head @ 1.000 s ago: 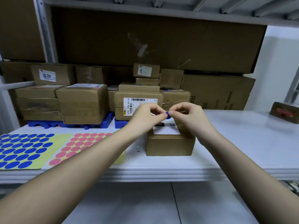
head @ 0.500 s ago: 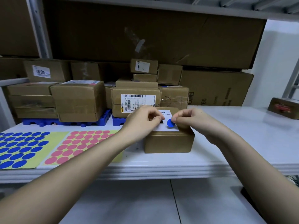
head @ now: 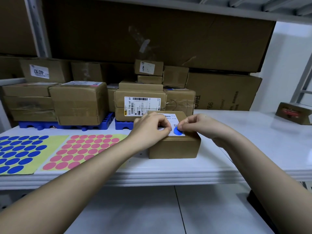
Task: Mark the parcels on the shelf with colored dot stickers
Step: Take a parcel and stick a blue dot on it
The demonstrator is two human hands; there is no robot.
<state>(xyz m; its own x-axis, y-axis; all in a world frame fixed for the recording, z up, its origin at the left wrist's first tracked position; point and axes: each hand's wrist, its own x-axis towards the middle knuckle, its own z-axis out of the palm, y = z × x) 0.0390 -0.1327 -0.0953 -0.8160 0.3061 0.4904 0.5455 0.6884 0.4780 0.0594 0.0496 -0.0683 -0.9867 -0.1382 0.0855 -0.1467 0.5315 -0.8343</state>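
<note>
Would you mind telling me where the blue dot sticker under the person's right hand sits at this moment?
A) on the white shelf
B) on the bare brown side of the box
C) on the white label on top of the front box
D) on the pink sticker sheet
C: the blue dot sticker lies on the white label atop the front box, under the right hand fingertips.
</note>
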